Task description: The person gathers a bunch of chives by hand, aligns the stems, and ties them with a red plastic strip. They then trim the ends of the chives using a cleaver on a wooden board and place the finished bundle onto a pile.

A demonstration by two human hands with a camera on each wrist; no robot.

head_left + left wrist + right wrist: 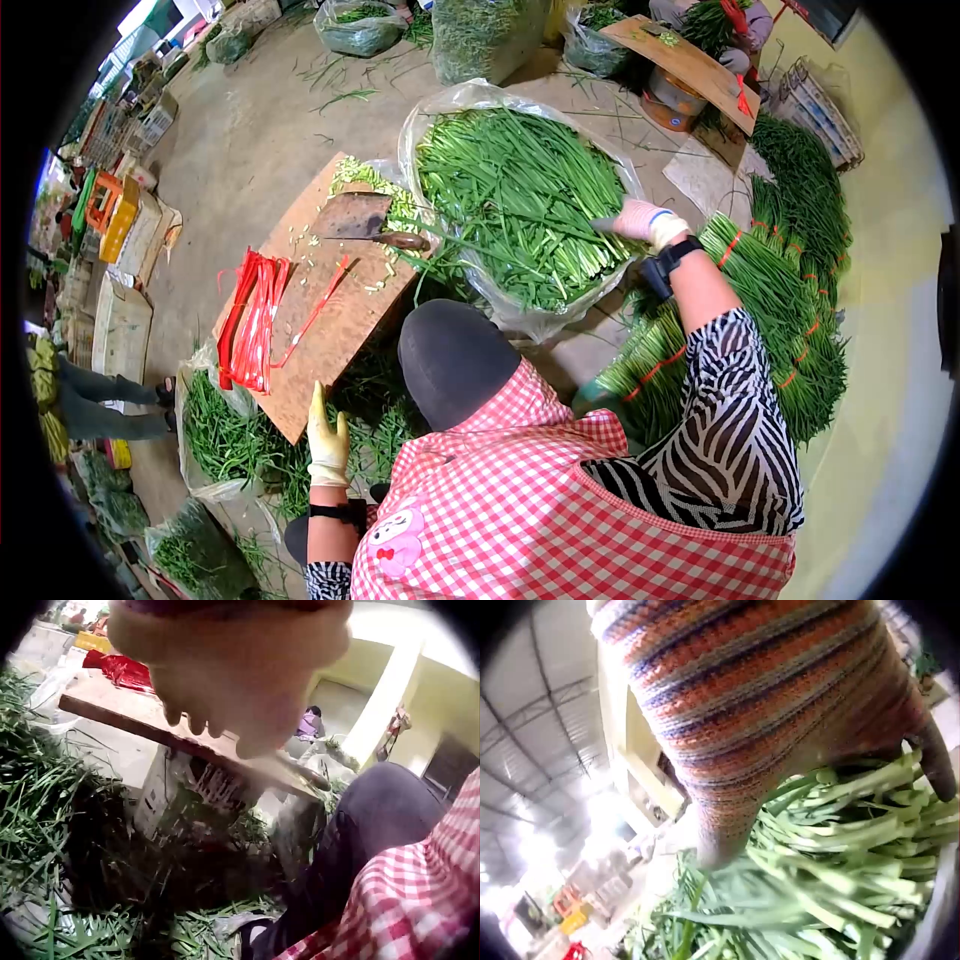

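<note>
My right hand (640, 222), in a striped knit glove, reaches over the right side of a large heap of green chives (515, 190). In the right wrist view its spread thumb and fingers rest on the pale cut stalk ends (847, 877). The heap lies in a clear plastic bag (410, 140). My left hand (327, 440), in a pale yellowish glove, is beside the near corner of a wooden board (325, 350), its fingers loose and holding nothing. On the board lie a cleaver (355, 214), red plastic ties (262, 310) and chopped pale stalk bits (365, 178).
Chive bundles tied with red strips (770, 300) stack along the right wall. Loose green trimmings (225, 430) lie below the board, at left. Another board (690, 70) on a drum stands at the back right, where a person sits. Crates (120, 215) line the left side.
</note>
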